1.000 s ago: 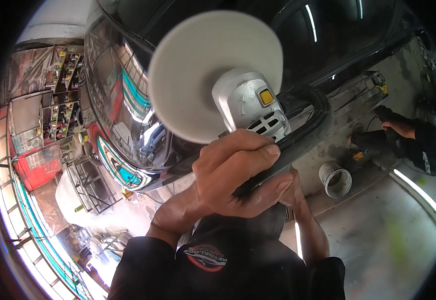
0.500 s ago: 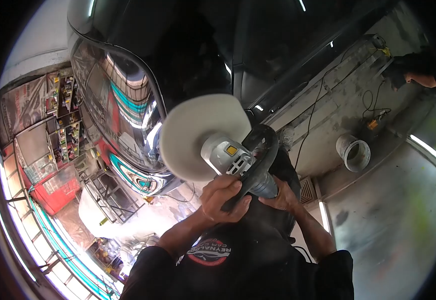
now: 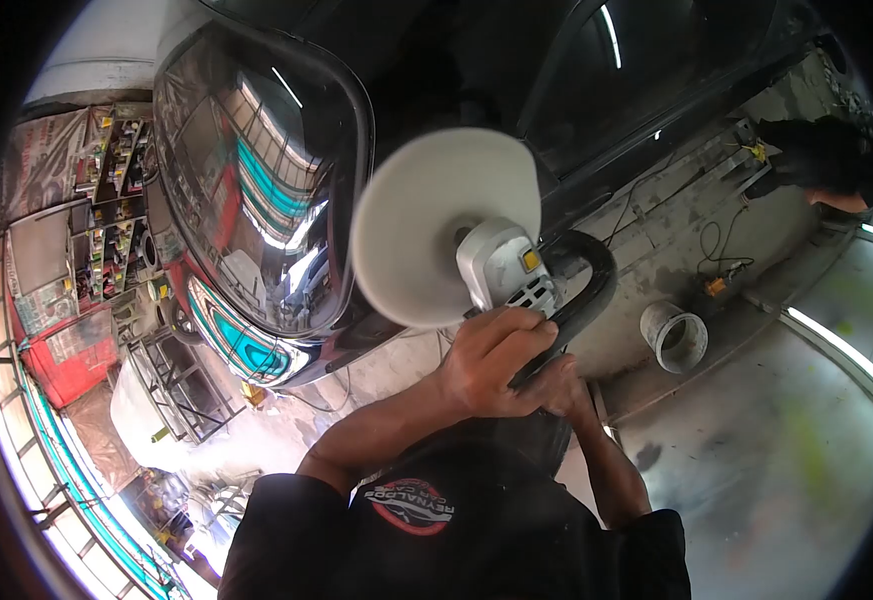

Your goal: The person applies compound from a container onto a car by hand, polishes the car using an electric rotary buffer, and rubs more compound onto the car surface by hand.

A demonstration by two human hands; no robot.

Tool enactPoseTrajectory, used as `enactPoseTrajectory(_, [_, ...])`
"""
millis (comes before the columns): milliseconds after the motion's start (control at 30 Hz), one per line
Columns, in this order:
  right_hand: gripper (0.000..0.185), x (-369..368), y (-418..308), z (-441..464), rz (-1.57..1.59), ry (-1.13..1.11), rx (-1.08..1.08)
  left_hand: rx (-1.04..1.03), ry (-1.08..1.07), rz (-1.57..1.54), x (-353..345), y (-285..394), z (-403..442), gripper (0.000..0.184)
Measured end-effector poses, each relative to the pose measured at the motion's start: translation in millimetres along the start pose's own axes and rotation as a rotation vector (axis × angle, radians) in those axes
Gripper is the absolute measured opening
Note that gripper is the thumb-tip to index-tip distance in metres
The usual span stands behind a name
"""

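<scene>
A silver power polisher with a yellow label is held in front of my chest. Its wide off-white pad looks blurred at the edge and stands before the glossy black car. My left hand is closed round the black loop handle near the tool's head. Behind it my right hand is closed on the polisher's body, partly hidden by the other hand. Whether the pad touches the paint cannot be made out.
A round bucket lies on the floor at the right, near a cord with an orange-yellow plug. A person in dark clothes is at the upper right. Shelves and a metal frame stand left.
Since half a second ago, the polisher and both hands have moved up and to the right in view. The whole scene has shifted with the camera. The grip looks the same.
</scene>
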State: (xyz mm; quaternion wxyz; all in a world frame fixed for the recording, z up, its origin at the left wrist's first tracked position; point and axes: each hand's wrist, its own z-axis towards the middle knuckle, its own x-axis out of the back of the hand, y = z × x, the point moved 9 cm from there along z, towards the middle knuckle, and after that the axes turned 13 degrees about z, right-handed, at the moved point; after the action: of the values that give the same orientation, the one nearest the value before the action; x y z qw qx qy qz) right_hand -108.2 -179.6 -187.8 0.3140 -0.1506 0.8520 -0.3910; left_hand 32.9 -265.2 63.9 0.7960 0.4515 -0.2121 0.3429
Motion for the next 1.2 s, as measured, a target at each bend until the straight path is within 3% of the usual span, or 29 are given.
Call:
enactPoseTrajectory(67, [0.067, -6, 36, -2, 0.024, -0.09, 0.021, 0.027, -0.018, 0.0, 0, -4, -17, 0.037])
enactPoseTrajectory(167, [0.07, -22, 47, -18, 0.022, -0.041, -0.107, 0.101, -0.068, -0.005, 0, -12, -53, 0.037])
enactPoseTrajectory(300, [0.077, -28, 62, -30, -0.064, 0.058, -0.107, 0.156, -0.101, -0.009, -5, -18, -71, 0.038])
enactPoseTrajectory(467, [0.058, 3, 108, -22, -0.246, 0.168, 0.258, 0.073, -0.087, -0.006, -17, -9, -36, 0.039])
enactPoseTrajectory(600, [0.052, 2, 92, -3, -0.058, 0.05, 0.121, 0.033, -0.09, -0.004, -26, -1, -3, 0.038])
enactPoseTrajectory(800, [0.043, -27, 115, -7, 0.148, -0.17, -0.04, 0.055, -0.189, 0.074, -36, -8, -50, 0.039])
enactPoseTrajectory(1000, [0.047, -41, 121, -22, 0.079, -0.136, -0.074, 0.152, -0.277, 0.095, -43, -16, -84, 0.039])
enactPoseTrajectory(1200, [0.054, -26, 42, -9, 0.23, -0.021, -0.044, 0.036, -0.101, 0.044, -5, 6, -7, 0.037])
